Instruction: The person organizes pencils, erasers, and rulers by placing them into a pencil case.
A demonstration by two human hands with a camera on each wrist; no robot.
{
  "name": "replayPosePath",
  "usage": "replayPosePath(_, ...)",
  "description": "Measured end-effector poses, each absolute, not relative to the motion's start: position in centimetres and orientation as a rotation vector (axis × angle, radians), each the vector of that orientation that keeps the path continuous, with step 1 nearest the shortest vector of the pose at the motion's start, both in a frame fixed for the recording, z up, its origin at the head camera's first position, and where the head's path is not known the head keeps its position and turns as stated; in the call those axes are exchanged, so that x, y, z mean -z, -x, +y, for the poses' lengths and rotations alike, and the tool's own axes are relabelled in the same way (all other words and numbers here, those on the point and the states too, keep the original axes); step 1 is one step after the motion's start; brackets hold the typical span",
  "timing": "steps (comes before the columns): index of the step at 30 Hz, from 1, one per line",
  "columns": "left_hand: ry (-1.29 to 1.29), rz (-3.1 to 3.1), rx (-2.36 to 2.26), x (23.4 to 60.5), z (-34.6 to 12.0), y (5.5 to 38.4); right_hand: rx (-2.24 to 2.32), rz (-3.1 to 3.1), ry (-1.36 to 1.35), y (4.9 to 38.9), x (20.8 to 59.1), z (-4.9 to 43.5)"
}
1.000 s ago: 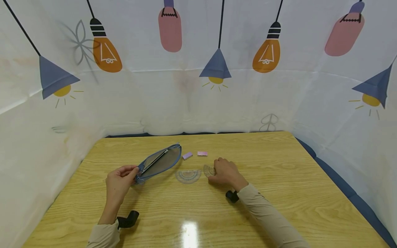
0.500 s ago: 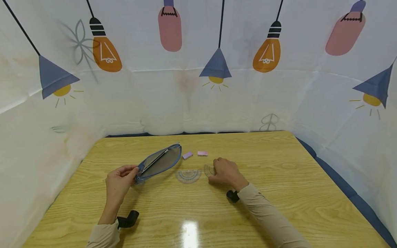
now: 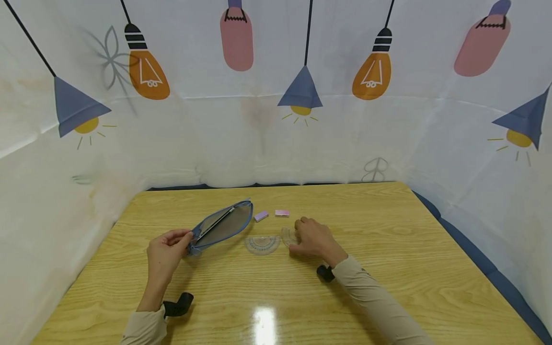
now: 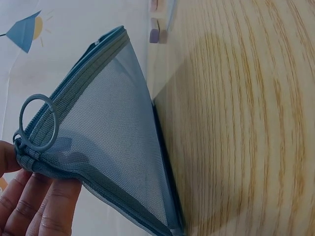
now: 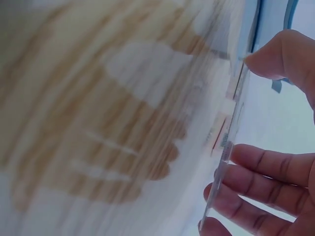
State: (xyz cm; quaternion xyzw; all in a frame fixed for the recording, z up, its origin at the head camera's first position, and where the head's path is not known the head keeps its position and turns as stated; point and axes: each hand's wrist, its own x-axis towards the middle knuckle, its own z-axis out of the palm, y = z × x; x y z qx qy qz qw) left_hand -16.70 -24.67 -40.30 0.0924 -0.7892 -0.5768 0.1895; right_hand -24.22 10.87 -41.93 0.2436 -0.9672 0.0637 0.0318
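My left hand [image 3: 164, 254] pinches the near corner of a blue-edged mesh zip pouch [image 3: 230, 227], its thumb on top. The pouch stands propped with its mouth parted, and a dark pen-like stick [image 3: 215, 224] shows along it. In the left wrist view, a ring pull [image 4: 56, 122] hangs by the gripped corner. My right hand [image 3: 316, 239] grips a clear protractor [image 3: 287, 236] between thumb and fingers, hiding its right part. Edge-on in the right wrist view, that protractor sits against the fingertips [image 5: 236, 156]. A second clear protractor [image 3: 262, 245] lies flat just left of it.
Behind the protractors, a purple eraser-like block [image 3: 260, 216] and a pink one [image 3: 282, 213] lie on the wooden table [image 3: 366, 297]. A printed cloth [image 3: 207, 143] hangs around the table's back and sides. Black wrist mounts [image 3: 178, 305] sit on both forearms.
The protractor under my right hand has tilted and shifted slightly up, with the fingers drawn a little higher. My left hand and the pouch have stayed in place.
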Motion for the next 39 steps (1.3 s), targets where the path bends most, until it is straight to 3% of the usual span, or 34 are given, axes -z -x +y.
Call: replayPosePath(39,-0.273,-2.216,1.62,39.9,-24.6,16.5,-0.293,-2.7,-0.932,22.9,40.4,10.5)
